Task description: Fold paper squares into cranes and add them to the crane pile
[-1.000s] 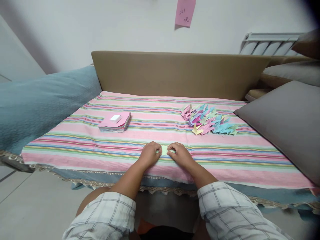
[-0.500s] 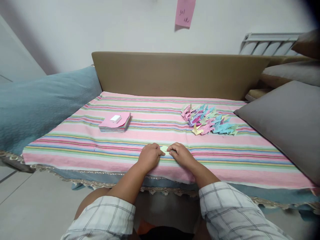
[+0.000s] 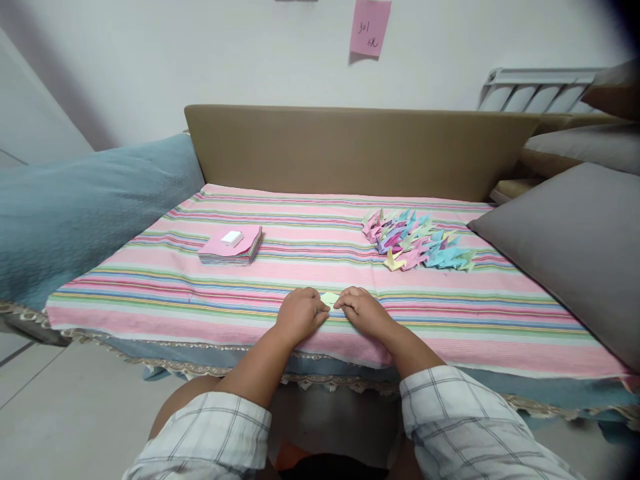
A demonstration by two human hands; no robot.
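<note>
A small piece of pale green folded paper [image 3: 329, 299] lies on the striped cloth [image 3: 310, 267], between my two hands. My left hand [image 3: 302, 313] has its fingers closed on the paper's left edge. From the other side, my right hand [image 3: 361, 309] pinches the right edge, thumb and fingertips close together. The fingers cover both ends of the paper, so only its middle shows. Beyond my right hand rests a heap of folded paper cranes [image 3: 417, 241] in pink, blue, purple, green and yellow.
On the left, a stack of coloured paper [image 3: 231, 247] has a white block [image 3: 233, 238] on its pink top sheet. A grey cushion [image 3: 570, 260] leans at the right. A blue-covered armrest [image 3: 100, 207] and a brown backrest [image 3: 350, 150] bound the seat.
My hands stay in almost the same place, with slight finger movement at the green paper. The view has shifted a little.
</note>
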